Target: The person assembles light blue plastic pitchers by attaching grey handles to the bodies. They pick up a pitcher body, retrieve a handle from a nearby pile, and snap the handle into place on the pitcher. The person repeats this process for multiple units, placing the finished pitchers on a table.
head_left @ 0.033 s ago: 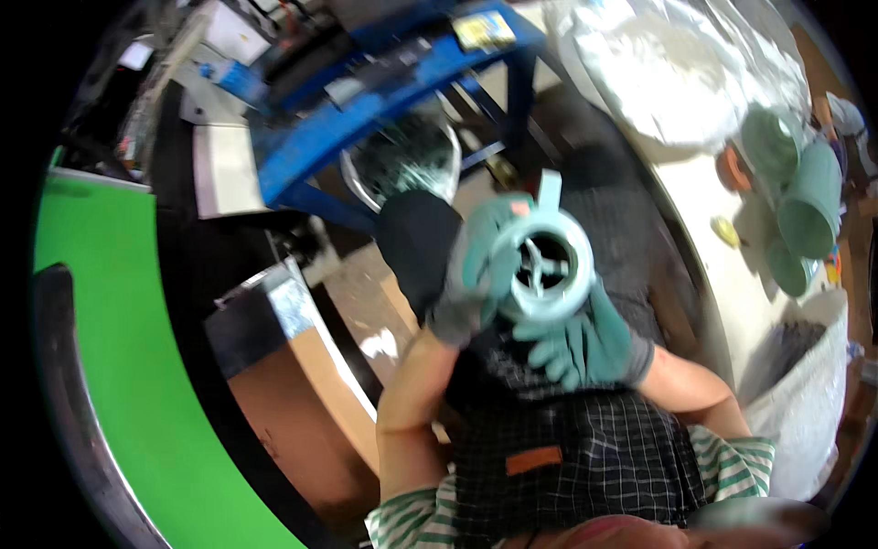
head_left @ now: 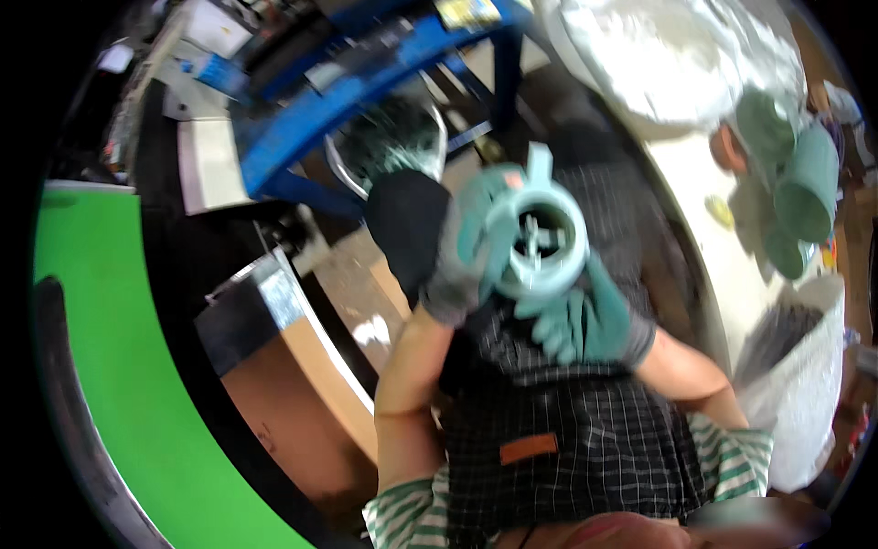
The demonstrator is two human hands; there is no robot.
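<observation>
Pale-green ring-shaped part [head_left: 577, 240], opening toward camera.
Left hand [head_left: 480, 233] grips its left side; right hand [head_left: 590, 320] below, fingers loosely spread, thumb at rim. Green cylinders [head_left: 807, 188] right, on tabletop [head_left: 681, 169].

The head view is taken from the person's own head, by the left unit of two fisheye cameras worn side by side. Its axis is directed steeply downward, and the picture stands upright. The left hand [head_left: 476, 242], just off centre toward 1 o'clock, and the right hand [head_left: 590, 325], between 3 and 4 o'clock, lie near the lens. The lens looks into the open end of the aqua part [head_left: 547, 284]. The apron [head_left: 594, 448] fills 5 o'clock. Coverage extends to the blue bench [head_left: 366, 91], farther off at 11 o'clock, and the curved green panel [head_left: 119, 366], between 8 and 9 o'clock.
</observation>
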